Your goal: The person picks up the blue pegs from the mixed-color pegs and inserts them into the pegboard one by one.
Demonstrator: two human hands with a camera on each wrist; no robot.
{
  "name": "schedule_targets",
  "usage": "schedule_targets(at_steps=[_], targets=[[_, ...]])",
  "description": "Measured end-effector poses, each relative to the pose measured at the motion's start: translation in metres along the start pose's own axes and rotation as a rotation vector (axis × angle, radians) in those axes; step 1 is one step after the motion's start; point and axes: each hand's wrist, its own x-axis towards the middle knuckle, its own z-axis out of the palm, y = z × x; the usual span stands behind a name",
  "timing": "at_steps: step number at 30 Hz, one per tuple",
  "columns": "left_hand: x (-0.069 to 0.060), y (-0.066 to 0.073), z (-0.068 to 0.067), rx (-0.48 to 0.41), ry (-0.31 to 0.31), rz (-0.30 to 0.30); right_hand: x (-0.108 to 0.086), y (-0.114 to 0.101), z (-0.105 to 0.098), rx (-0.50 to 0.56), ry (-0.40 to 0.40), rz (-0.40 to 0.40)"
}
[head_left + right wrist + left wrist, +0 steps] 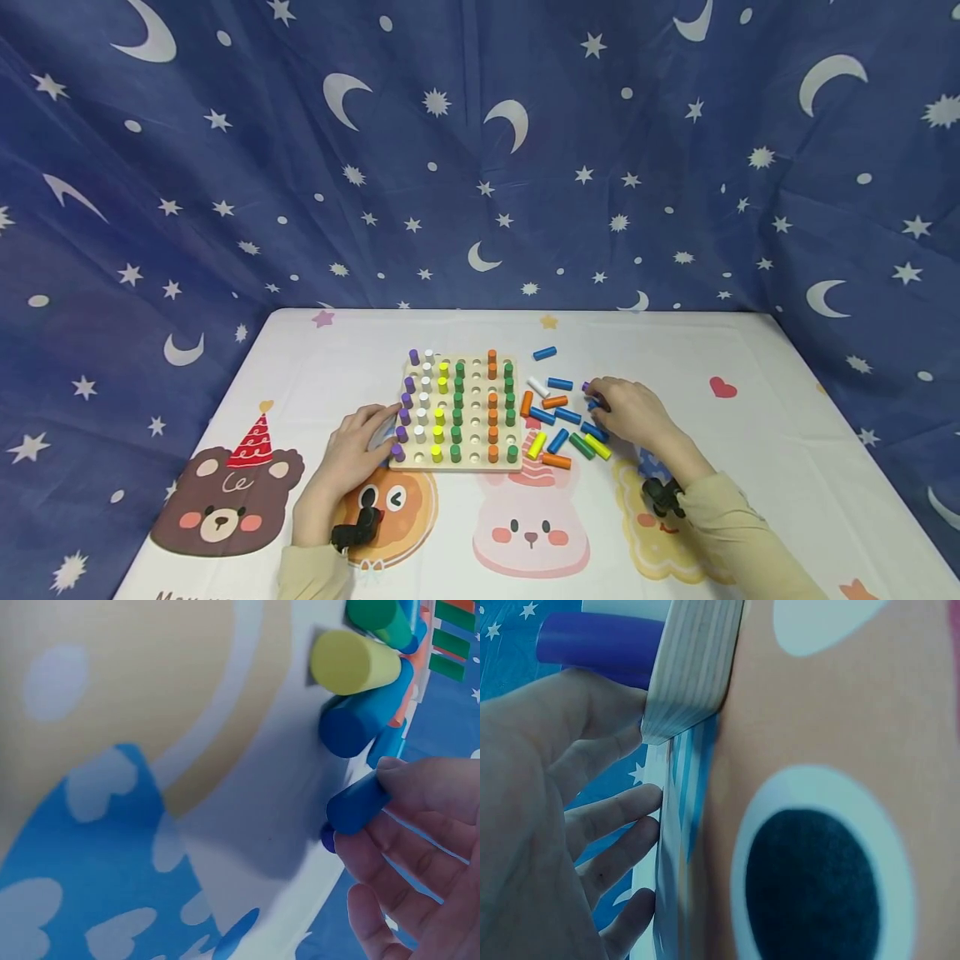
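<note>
Head view: the pegboard [475, 467] lies on the white table [802, 467], well apart from the far edge and the starry curtain [465, 208] behind it. At its left side a person's left hand [360, 446] rests against the wooden edge, fingers spread, the thumb touching the board's near corner just beside an upright purple peg [600, 649]. A printed bear [220, 508] fills much of the stretch between that hand and the table's left edge.

Over on the other side, the right hand [630, 410] pinches a blue peg [356, 804] between thumb and fingers, low over the table and just past the outer fringe of the loose pegs [567, 416]. A second purple peg [328, 838] peeks out by the fingertips; whether they touch it, I cannot tell. The loose pegs lie between board and right hand, some close to the board's right edge, while a wide stretch of tabletop, marked by a red heart [723, 387], runs from this hand to the right edge.
</note>
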Motion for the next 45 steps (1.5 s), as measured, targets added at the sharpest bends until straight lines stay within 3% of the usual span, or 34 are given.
schedule_targets(at_steps=[20,31,45], targets=[[0.000,-0.001,0.001,0.007,0.012,0.007,0.003,-0.011,-0.012,0.099,-0.005,-0.022],[0.000,-0.001,0.002,0.019,0.027,0.021,0.006,-0.018,-0.021,0.127,0.035,-0.065],[0.000,-0.002,0.003,0.013,0.031,0.022,0.014,-0.027,-0.022,0.225,-0.001,-0.031]])
